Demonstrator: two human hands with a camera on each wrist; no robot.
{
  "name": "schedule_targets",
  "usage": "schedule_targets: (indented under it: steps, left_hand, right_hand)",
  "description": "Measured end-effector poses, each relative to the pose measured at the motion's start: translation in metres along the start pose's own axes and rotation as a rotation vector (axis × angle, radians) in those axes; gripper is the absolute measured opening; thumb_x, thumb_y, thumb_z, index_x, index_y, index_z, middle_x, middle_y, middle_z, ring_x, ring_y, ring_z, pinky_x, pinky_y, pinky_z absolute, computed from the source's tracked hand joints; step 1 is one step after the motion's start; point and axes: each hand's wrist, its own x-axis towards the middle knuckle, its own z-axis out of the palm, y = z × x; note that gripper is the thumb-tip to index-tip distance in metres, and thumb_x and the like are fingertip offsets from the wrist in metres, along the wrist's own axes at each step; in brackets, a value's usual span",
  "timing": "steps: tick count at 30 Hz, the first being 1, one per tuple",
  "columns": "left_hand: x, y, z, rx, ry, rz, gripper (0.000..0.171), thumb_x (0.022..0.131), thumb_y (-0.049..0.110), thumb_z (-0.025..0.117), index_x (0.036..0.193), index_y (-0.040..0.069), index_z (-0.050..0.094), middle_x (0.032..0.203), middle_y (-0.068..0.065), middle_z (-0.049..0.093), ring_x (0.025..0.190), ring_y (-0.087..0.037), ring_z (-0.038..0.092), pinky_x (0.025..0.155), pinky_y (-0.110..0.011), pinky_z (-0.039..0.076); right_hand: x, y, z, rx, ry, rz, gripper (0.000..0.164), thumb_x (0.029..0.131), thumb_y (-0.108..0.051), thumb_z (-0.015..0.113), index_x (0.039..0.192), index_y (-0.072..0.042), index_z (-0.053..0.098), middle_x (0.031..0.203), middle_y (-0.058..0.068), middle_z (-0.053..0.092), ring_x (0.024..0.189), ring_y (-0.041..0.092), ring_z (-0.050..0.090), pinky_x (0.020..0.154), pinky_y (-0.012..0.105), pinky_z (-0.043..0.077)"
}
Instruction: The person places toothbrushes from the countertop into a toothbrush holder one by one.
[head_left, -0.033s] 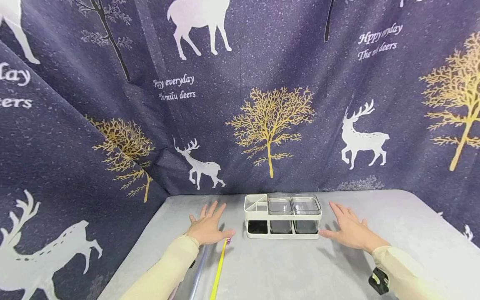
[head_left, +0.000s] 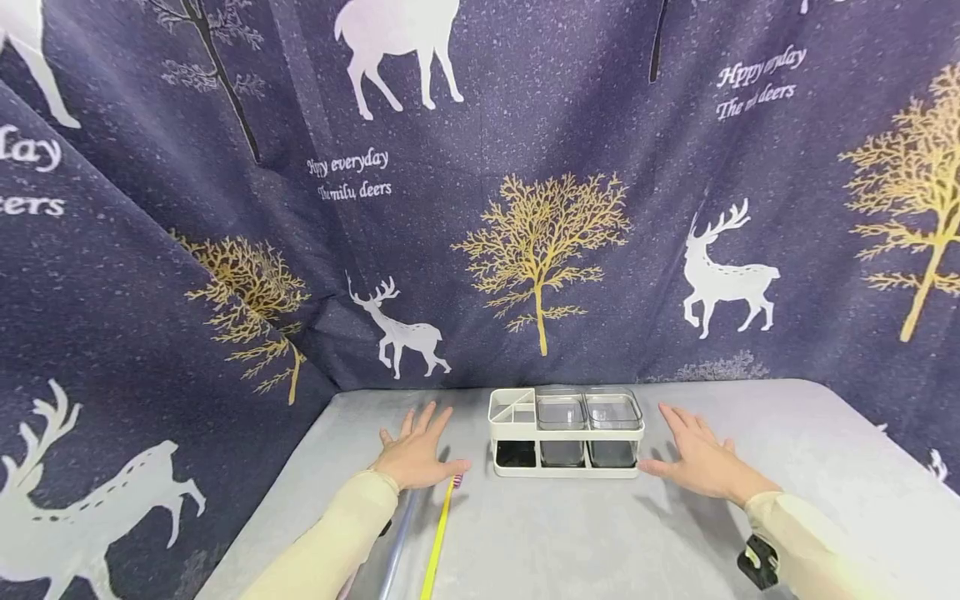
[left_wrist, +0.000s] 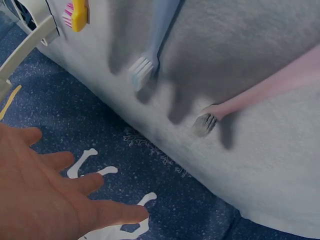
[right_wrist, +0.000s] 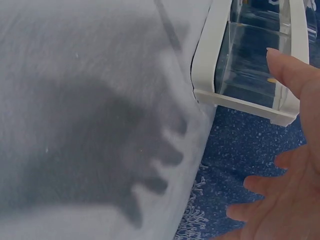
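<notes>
My left hand hovers over the table with fingers spread, holding nothing. Beneath and beside it lie a yellow toothbrush with pink-and-white bristles and a blue toothbrush. A pink toothbrush shows best in the left wrist view, its bristle end near the blue one's. Between the hands stands a white toothbrush holder with a divided section at its left and two clear cups at its right. My right hand, fingers extended and nothing in it, is just right of the holder, thumb towards its side.
A grey cloth covers the table. Behind and to the left hangs a dark blue curtain printed with deer and trees; it meets the table's back edge close behind the holder. Cream sleeves cover both forearms.
</notes>
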Motion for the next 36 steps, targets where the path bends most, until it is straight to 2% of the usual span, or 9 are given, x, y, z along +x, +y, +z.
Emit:
schedule_targets:
  steps: [8,14,23,27,31,34,36]
  left_hand:
    - [-0.001,0.001,0.001,-0.007,0.009,-0.001,0.093,0.083,0.066,0.064,0.156,0.018,0.031,0.162,-0.014,0.020,0.145,-0.047,0.014,0.097,-0.084,0.006]
    - [-0.001,0.001,0.002,-0.034,0.023,0.010,0.092,0.083,0.062,0.066,0.155,0.016,0.032,0.160,-0.017,0.024,0.143,-0.048,0.019,0.101,-0.081,0.009]
    - [-0.002,0.001,0.004,-0.046,0.044,0.011,0.086,0.083,0.055,0.070,0.152,0.013,0.039,0.156,-0.020,0.031,0.142,-0.047,0.025,0.102,-0.076,0.023]
    - [-0.001,0.002,0.005,-0.024,0.053,0.021,0.080,0.081,0.049,0.073,0.146,0.011,0.048,0.149,-0.021,0.041,0.135,-0.045,0.038,0.097,-0.071,0.035]
    - [-0.002,0.003,0.005,-0.005,0.063,0.032,0.072,0.079,0.044,0.076,0.138,0.008,0.055,0.139,-0.023,0.051,0.125,-0.044,0.050,0.095,-0.062,0.044]
    - [-0.003,0.005,0.004,-0.040,0.071,0.033,0.066,0.077,0.037,0.077,0.132,0.004,0.059,0.130,-0.022,0.059,0.118,-0.040,0.057,0.094,-0.056,0.047]
    - [-0.003,0.006,0.004,-0.090,0.066,0.021,0.061,0.076,0.032,0.078,0.127,0.002,0.061,0.117,-0.018,0.066,0.105,-0.034,0.063,0.089,-0.050,0.050]
  right_hand:
    - [0.000,0.000,0.002,0.022,0.011,-0.046,0.107,0.083,-0.054,0.072,0.151,0.009,0.019,0.148,0.041,0.022,0.131,0.066,0.019,0.090,0.086,0.013]
    - [0.003,0.000,0.005,0.126,0.033,-0.104,0.104,0.085,-0.047,0.074,0.149,0.014,0.017,0.147,0.043,0.021,0.133,0.062,0.021,0.103,0.074,0.019]
    - [0.010,-0.006,0.006,0.298,0.058,-0.099,0.105,0.087,-0.043,0.074,0.151,0.011,0.011,0.148,0.042,0.022,0.131,0.062,0.027,0.101,0.073,0.028]
    - [0.014,-0.009,0.007,0.364,0.083,-0.092,0.103,0.087,-0.038,0.075,0.152,0.009,0.010,0.148,0.040,0.023,0.128,0.061,0.032,0.097,0.072,0.034]
    - [0.017,-0.010,0.009,0.420,0.073,-0.078,0.103,0.087,-0.035,0.076,0.153,0.009,0.009,0.150,0.039,0.021,0.128,0.060,0.033,0.096,0.068,0.039]
    - [0.018,-0.011,0.010,0.459,0.065,-0.074,0.103,0.087,-0.033,0.077,0.153,0.009,0.009,0.151,0.039,0.021,0.128,0.060,0.035,0.096,0.064,0.042]
    - [0.019,-0.012,0.011,0.491,0.067,-0.077,0.103,0.086,-0.030,0.078,0.152,0.010,0.010,0.150,0.039,0.021,0.128,0.060,0.035,0.096,0.062,0.043]
